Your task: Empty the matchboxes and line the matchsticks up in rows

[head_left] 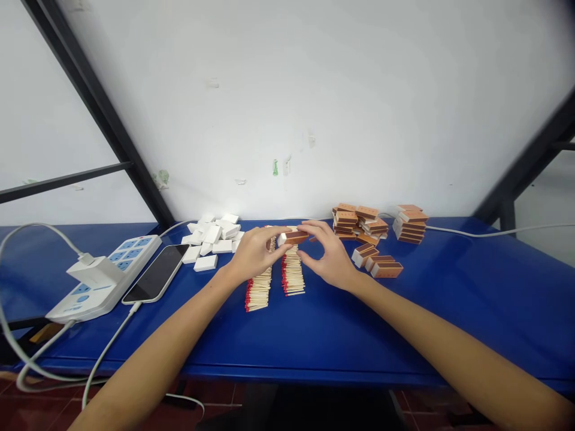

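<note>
My left hand (256, 252) pinches a brown matchbox (294, 237) with a white end between thumb and fingers, above the matches. Curved around the box's right end, my right hand (331, 258) has its thumb and fingers apart; whether a fingertip touches the box I cannot tell. Below lie two long rows of red-tipped matches, a left row (258, 292) and a right row (294, 278), partly hidden by my hands. White inner trays (205, 263) are heaped to the left. Several brown matchboxes (387, 269) lie near my right hand.
Brown matchboxes are piled at the back right (345, 216), beside a neater stack (411, 224). A phone (157, 274) and a power strip (108, 278) with cables lie on the left. The blue table (314, 335) meets a white wall (287, 108).
</note>
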A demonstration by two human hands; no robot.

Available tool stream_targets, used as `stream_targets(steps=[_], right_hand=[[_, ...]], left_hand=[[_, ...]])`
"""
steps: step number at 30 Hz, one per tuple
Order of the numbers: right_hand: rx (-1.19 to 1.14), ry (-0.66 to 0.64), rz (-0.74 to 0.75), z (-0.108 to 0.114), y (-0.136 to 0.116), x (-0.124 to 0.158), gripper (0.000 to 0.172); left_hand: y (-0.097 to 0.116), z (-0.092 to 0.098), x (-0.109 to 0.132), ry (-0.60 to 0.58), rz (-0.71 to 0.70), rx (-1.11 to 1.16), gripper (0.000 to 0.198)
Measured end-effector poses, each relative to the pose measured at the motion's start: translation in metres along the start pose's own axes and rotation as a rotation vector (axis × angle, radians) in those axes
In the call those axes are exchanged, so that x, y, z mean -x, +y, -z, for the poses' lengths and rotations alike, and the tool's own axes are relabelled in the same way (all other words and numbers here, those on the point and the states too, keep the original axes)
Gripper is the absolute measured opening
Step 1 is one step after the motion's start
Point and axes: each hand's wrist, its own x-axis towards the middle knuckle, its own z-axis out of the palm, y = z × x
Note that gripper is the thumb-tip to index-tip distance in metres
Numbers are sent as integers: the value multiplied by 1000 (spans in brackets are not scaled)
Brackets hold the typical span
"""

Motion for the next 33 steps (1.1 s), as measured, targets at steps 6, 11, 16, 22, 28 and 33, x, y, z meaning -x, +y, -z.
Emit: stream_targets(steps=[6,11,16,22,28,33], right_hand=[[107,-65,19,-8,15,-6,46],[64,-223,-47,-8,38,-12,50],[35,-277,-130,-13,50,-9,44],[66,-315,-133,-12,50,-5,37],[66,-331,-137,-8,54,-2,33],[115,-352,-143,-4,57,-1,33]], left_hand=[[-1,-2,-4,-78,145,106,37],[-17,-2,-12,-228,89,-115,43],[-30,-5,-25,-340,50,-230,38],[-33,-8,-27,-391,33,-289,35],[-32,-9,-22,-407,74,-291,39],[-33,-11,-20,-412,101,-305,41]])
